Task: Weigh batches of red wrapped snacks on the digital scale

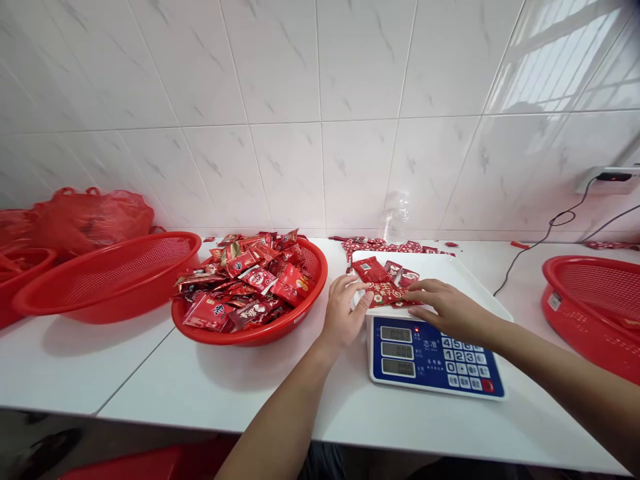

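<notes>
A printed red packet (pixel 384 293) lies on the white pan (pixel 463 288) of a digital scale, between my two hands. My left hand (pixel 346 308) has its thumb and fingers closed at the packet's left edge. From the other side my right hand (pixel 445 305) grips its right edge, fingers bent over it. Smaller red packets (pixel 371 269) show just behind it, partly covered. The scale's blue panel (pixel 433 357) faces me with lit displays, and my right forearm passes over its keys.
Left of the scale stands a red basket (pixel 260 333) heaped with small red packets (pixel 250 280). Farther left are another red basket (pixel 110 267) and red plastic bags (pixel 95 220). More flat packets (pixel 365 245) and a clear bottle (pixel 397 217) sit by the wall. A red basket (pixel 590 327) stands right.
</notes>
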A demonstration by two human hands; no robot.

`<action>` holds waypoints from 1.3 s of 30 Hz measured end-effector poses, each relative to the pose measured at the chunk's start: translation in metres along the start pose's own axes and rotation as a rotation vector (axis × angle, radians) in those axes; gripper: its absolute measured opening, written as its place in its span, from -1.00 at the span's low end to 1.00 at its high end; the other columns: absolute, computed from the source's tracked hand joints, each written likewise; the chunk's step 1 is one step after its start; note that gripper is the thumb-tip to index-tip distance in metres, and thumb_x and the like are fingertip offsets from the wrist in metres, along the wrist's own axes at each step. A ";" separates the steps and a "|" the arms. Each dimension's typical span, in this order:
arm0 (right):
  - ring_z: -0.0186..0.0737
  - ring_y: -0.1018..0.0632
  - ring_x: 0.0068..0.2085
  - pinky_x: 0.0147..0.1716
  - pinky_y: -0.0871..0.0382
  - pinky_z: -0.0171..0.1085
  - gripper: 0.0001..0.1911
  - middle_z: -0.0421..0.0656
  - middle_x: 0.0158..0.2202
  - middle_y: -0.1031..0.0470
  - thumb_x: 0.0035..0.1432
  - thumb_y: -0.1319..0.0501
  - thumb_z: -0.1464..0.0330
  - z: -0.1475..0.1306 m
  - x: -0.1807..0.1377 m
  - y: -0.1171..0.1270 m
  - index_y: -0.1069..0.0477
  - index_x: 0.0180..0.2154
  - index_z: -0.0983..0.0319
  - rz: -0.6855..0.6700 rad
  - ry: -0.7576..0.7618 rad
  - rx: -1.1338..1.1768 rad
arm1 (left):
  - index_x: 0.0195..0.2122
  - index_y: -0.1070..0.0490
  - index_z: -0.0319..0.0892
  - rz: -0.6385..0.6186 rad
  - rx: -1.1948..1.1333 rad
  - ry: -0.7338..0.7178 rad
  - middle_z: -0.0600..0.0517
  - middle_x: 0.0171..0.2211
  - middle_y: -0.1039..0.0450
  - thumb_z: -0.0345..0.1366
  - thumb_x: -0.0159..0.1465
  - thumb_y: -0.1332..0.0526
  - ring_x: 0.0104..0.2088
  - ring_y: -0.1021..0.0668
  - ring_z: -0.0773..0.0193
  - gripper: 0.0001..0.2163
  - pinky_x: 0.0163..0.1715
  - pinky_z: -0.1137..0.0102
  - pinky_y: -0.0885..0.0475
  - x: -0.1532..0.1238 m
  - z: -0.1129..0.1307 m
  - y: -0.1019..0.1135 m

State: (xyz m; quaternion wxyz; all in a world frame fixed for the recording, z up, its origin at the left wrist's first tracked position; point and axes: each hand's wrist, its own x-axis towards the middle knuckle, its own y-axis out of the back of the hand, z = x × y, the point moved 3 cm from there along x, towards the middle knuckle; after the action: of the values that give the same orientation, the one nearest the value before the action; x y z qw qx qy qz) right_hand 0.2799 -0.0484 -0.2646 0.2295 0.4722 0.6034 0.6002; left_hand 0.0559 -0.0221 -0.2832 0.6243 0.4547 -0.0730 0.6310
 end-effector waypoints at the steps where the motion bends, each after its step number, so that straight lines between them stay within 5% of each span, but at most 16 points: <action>1: 0.00 -0.43 0.07 0.03 -0.36 0.08 -0.67 -0.09 0.03 -0.45 0.27 -0.04 0.18 0.000 0.000 -0.001 -0.45 -0.02 0.02 -0.006 0.004 0.005 | -0.17 -0.49 -0.07 0.001 0.000 0.000 -0.05 -0.04 -0.43 -0.18 0.29 -0.15 0.08 -0.39 0.13 -0.81 0.13 0.12 -0.27 0.000 0.000 0.000; 16: -0.04 -0.46 0.02 0.00 -0.35 -0.02 -0.69 -0.07 -0.02 -0.49 0.29 -0.01 0.35 0.008 0.014 0.020 -0.48 -0.07 0.14 0.029 -0.051 -0.071 | -0.18 -0.49 -0.11 -0.030 0.008 -0.018 -0.07 -0.03 -0.43 -0.17 0.30 -0.13 0.06 -0.40 0.13 -0.79 0.12 0.13 -0.25 0.010 -0.002 -0.001; 27: -0.05 -0.41 0.10 0.03 -0.31 -0.09 -0.61 -0.07 0.10 -0.42 0.31 0.04 0.39 0.022 0.032 0.012 -0.38 0.09 0.16 -0.139 -0.267 -0.068 | -0.18 -0.49 -0.13 -0.060 0.036 -0.003 -0.07 -0.02 -0.41 -0.13 0.31 -0.10 0.08 -0.38 0.12 -0.74 0.13 0.15 -0.23 0.014 -0.004 -0.002; 39: -0.06 -0.41 0.11 0.06 -0.31 -0.06 -0.65 -0.07 0.07 -0.44 0.29 -0.03 0.38 0.016 0.023 0.025 -0.40 0.06 0.16 -0.064 -0.255 -0.037 | -0.17 -0.49 -0.15 -0.055 0.017 -0.019 -0.07 -0.02 -0.41 -0.14 0.31 -0.10 0.07 -0.39 0.14 -0.75 0.13 0.19 -0.23 0.015 -0.002 -0.002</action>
State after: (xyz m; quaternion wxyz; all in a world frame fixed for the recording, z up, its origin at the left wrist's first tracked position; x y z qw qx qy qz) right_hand 0.2905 -0.0255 -0.2373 0.3318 0.5209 0.5731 0.5387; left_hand 0.0594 -0.0096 -0.2760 0.6369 0.4680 -0.0608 0.6096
